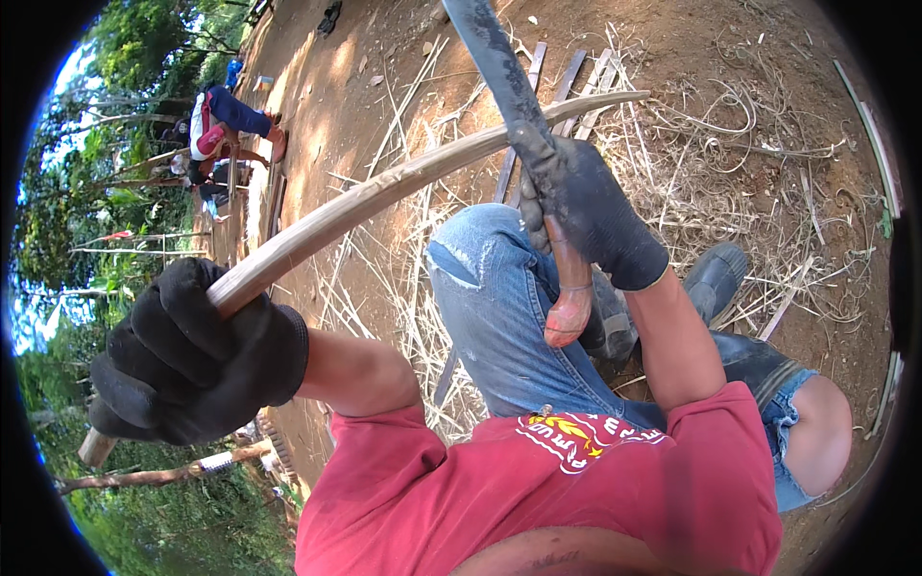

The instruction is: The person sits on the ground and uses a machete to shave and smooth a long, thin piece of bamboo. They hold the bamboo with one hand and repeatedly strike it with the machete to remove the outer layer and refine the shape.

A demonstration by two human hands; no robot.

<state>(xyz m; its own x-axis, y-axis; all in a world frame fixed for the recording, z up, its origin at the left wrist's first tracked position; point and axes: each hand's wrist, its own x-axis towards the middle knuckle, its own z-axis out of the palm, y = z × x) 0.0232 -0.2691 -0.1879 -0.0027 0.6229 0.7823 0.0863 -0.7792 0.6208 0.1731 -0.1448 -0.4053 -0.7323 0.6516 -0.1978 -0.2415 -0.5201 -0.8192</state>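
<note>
My left hand [197, 360], in a black knit glove, is wrapped round the thick end of a curved, peeled wooden stick [370, 200]. A short butt of the stick pokes out below the fist. From there it rises to the right and narrows to a tip beyond my other hand. My right hand [591, 202], in a dirty dark glove, is closed round the brown wooden handle of a machete [495, 72]. The machete's long dark blade points up and away, and its top is cut off by the picture's edge. Stick and blade cross beside my right thumb; whether they touch I cannot tell.
Pale shavings and thin strips [711, 206] litter the brown dirt ground. Several flat dark slats [567, 77] lie beyond my jeans-clad knee [485, 250]. Another person [226, 125] bends over at the far left, near trees. A log [163, 475] lies at the lower left.
</note>
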